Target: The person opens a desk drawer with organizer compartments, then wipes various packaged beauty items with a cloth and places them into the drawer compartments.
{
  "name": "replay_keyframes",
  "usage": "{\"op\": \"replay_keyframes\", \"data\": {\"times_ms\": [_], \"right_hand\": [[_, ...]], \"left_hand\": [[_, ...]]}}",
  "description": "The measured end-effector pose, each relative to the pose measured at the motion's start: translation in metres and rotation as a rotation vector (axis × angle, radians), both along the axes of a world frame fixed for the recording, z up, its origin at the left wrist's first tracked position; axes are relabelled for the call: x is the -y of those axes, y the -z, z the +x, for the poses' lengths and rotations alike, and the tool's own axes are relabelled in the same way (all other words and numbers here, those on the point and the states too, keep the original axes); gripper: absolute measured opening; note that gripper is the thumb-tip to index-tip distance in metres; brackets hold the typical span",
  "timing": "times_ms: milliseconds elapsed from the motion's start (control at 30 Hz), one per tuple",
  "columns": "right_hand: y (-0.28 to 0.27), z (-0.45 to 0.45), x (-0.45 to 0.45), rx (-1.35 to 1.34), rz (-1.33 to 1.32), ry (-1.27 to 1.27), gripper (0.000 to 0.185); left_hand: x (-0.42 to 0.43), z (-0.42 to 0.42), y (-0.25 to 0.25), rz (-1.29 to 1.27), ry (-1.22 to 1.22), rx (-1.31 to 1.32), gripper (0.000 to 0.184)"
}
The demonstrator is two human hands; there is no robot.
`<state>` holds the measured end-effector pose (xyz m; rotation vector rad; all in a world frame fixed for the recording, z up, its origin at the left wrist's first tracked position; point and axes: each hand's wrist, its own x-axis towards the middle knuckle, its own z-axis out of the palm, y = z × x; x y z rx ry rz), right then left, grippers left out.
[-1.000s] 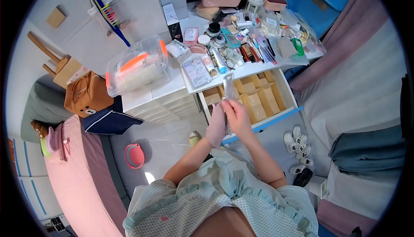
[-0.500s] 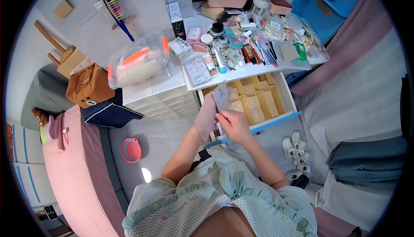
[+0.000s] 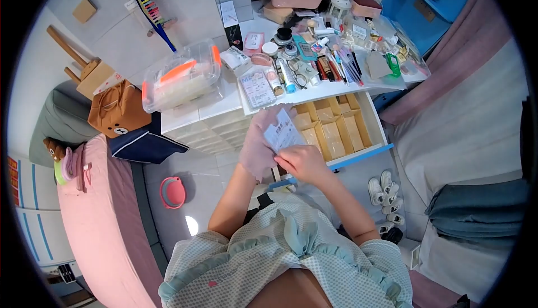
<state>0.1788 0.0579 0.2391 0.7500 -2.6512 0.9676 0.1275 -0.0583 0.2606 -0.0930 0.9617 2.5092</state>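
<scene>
A pink cloth (image 3: 255, 146) covers my left hand (image 3: 240, 174), whose fingers are hidden beneath it. Against the cloth lies a flat clear packet with a white printed card (image 3: 283, 132), its printed side facing up. The thumb and fingers of my right hand (image 3: 305, 163) pinch the packet's lower corner. Both hands are over the front left of an open drawer (image 3: 383, 126). Cardboard compartments (image 3: 333, 137) divide the drawer's inside.
Cosmetics, brushes and tubes crowd the white desktop (image 3: 224, 96). A similar printed packet (image 3: 258, 89) lies at its front edge. A clear lidded box (image 3: 182, 81) with orange clips stands left. A pink basin (image 3: 172, 192) and white shoes (image 3: 386, 187) are on the floor.
The packet has turned from nearly edge-on to show its printed face. My left hand and the cloth have shifted slightly left and opened out behind it. My right hand keeps its pinch.
</scene>
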Motion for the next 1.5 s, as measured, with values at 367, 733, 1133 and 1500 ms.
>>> {"op": "replay_keyframes", "data": {"times_ms": [367, 733, 1133, 1500], "right_hand": [[0.023, -0.019, -0.018, 0.361, -0.539, 0.249, 0.021], [-0.001, -0.021, -0.003, 0.138, -0.603, 0.305, 0.024], [0.025, -0.013, -0.002, -0.181, -0.535, 0.277, 0.022], [0.065, -0.004, 0.011, -0.316, -0.693, 0.424, 0.022]], "left_hand": [[0.015, -0.001, 0.013, -1.038, 0.197, -1.15, 0.069], [-0.014, 0.035, 0.044, -0.796, 0.24, -0.864, 0.084], [-0.014, 0.025, 0.057, -0.722, 0.17, -0.779, 0.039], [-0.018, 0.009, 0.038, 0.206, 0.068, 0.269, 0.047]]}}
